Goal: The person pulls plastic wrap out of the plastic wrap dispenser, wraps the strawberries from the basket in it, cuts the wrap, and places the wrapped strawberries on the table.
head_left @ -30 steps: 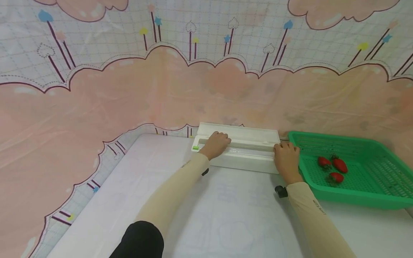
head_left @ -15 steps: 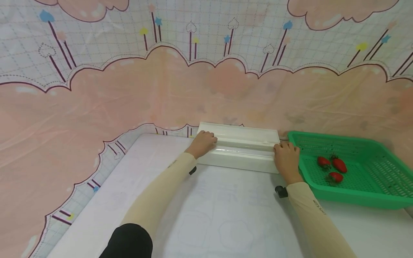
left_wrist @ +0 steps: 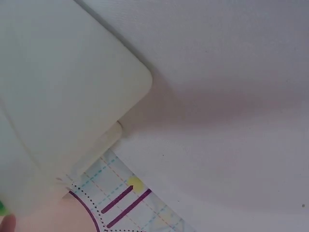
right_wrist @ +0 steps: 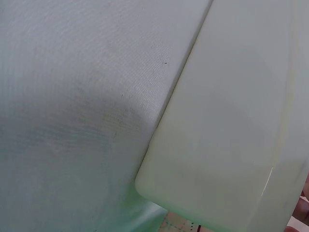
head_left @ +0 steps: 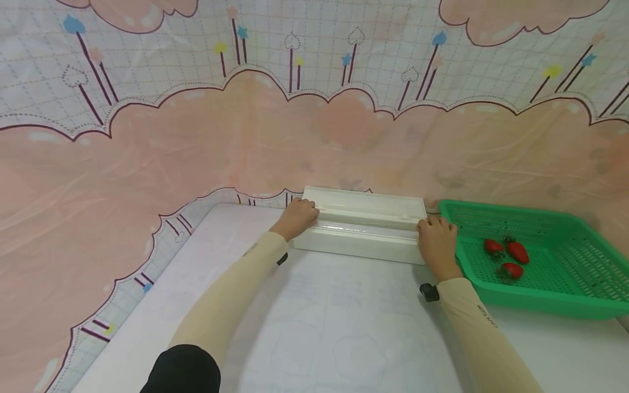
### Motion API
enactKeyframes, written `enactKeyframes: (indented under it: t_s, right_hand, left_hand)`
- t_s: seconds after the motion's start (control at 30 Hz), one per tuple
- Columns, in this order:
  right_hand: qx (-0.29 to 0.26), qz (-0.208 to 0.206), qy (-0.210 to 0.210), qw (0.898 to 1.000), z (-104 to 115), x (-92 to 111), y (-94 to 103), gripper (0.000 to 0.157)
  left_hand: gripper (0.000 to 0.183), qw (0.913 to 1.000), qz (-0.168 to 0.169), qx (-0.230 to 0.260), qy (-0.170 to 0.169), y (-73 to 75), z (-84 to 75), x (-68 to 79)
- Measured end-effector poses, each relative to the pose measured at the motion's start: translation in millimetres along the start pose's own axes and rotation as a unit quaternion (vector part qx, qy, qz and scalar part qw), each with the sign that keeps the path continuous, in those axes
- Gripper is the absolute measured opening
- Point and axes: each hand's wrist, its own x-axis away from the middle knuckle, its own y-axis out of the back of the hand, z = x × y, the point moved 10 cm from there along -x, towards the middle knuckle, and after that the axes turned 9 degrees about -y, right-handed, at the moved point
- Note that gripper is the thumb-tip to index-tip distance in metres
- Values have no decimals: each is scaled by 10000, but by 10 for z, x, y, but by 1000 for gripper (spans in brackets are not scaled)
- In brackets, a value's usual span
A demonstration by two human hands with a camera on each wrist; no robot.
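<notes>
A long white cling film dispenser (head_left: 361, 250) lies at the back of the table with its lid (head_left: 363, 201) raised, and a glossy strip of clear film (head_left: 368, 231) shows along its slot. My left hand (head_left: 296, 217) grips the dispenser's left end with curled fingers. Beside a fingertip in the left wrist view, a bit of green (left_wrist: 3, 210) shows on the dispenser. The right hand (head_left: 437, 245) holds the dispenser's right end, thumb and fingers around the corner. In the right wrist view, fingertips (right_wrist: 301, 210) appear at the edge of the dispenser's white body (right_wrist: 217, 125).
Right beside the dispenser stands a green plastic basket (head_left: 545, 303) holding three strawberries (head_left: 517, 252). A white cover lies over the table (head_left: 319, 327). Behind it hangs a pink patterned cloth (head_left: 295, 147), close to the dispenser's back.
My left hand has slid left along the dispenser from near its middle-left to its left end, covering the green tab. The right hand stays at the right end.
</notes>
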Motion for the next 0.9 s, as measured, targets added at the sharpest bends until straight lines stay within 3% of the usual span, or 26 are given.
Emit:
enactKeyframes:
  t_s: [0.17, 0.5, 0.77, 0.9]
  right_hand:
    - [-8, -14, -33, 10000, 1, -1, 6, 11]
    - [-65, -160, 72, 9998, 20, 7, 27, 11]
    - [92, -207, 97, 9997, 11, -7, 23, 12]
    - [144, -241, 43, 9996, -4, -8, 36, 14]
  left_hand:
    - [15, 10000, -2, 7, 10, -12, 3, 12]
    - [11, 9975, -448, -531, -102, 100, -42, 56]
    - [11, 9951, -869, -87, -468, 177, -66, 99]
    - [11, 9923, -796, -657, -682, 184, -113, 95]
